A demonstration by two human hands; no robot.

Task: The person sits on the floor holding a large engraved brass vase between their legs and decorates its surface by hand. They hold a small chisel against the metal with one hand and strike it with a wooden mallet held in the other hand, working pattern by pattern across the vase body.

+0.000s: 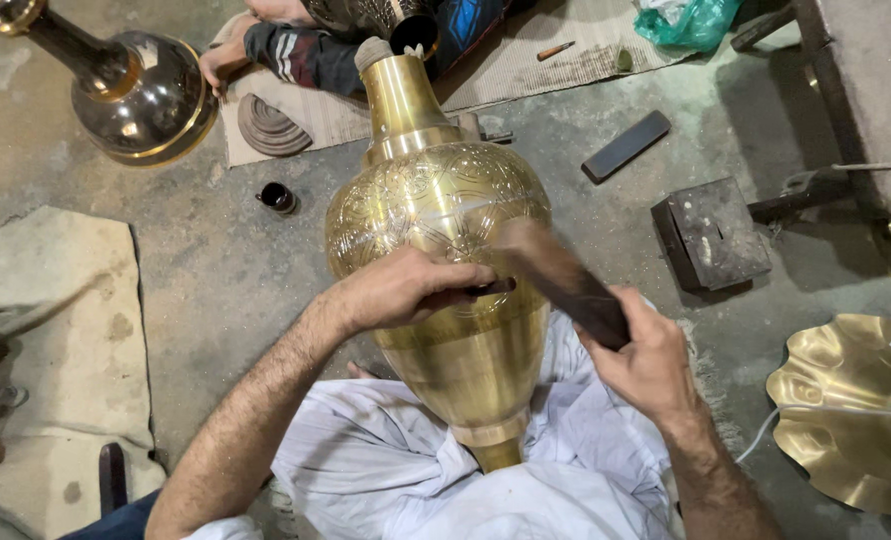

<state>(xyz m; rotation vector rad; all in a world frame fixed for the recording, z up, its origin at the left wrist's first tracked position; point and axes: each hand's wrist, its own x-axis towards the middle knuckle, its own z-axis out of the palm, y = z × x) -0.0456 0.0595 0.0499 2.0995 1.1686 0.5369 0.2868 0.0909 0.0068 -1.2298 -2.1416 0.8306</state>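
Far left of the floor: a worn cloth mat, and above it a dark polished brass vessel near the top-left corner. Another person's hand rests on a woven mat beside a stack of ribbed discs. A small dark cup stands on bare floor just left of my work.

My left hand is closed around a thin dark chisel, its tip touching the belly of the big engraved brass vase. The vase lies tilted across my lap on white cloth, neck pointing away toward the top edge, foot toward me.

My right hand grips a dark wooden mallet, blurred, head just over the chisel end.

Right of that: a flat dark bar, a dark metal block, and a scalloped brass dish at the right edge.

Risks, as I judge: the round vase rests only on cloth and legs, so a blow could roll it and the chisel would skate, scratching the pattern. An off-centre mallet strike could hit my left knuckles. Too hard a blow may dent or pierce the thin wall.
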